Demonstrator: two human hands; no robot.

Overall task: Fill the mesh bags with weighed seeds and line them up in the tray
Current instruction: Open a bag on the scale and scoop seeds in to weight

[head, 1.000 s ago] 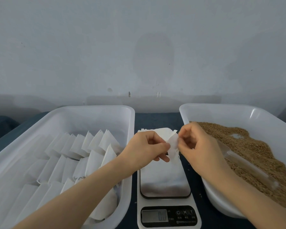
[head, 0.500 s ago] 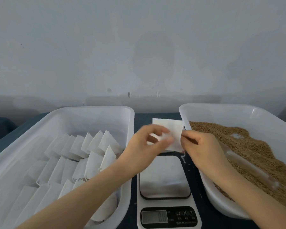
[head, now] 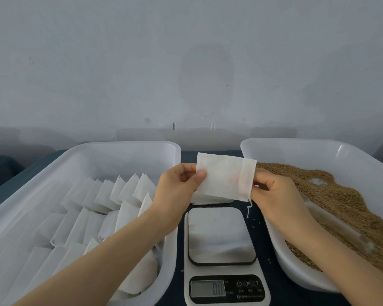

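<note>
Bag (head: 224, 180), empty, held flat in the air beyond the scale (head: 221, 235), long axis left to right. My left grip (head: 179, 188) pinched its left edge; my right grip (head: 274, 193) pinched the hemmed right edge, string dangling below. The bag thus lay between both grips, its hemmed end, probably the mouth, nearer the seeds (head: 332, 195). Tray (head: 119, 145) of lined bags: left.
</note>
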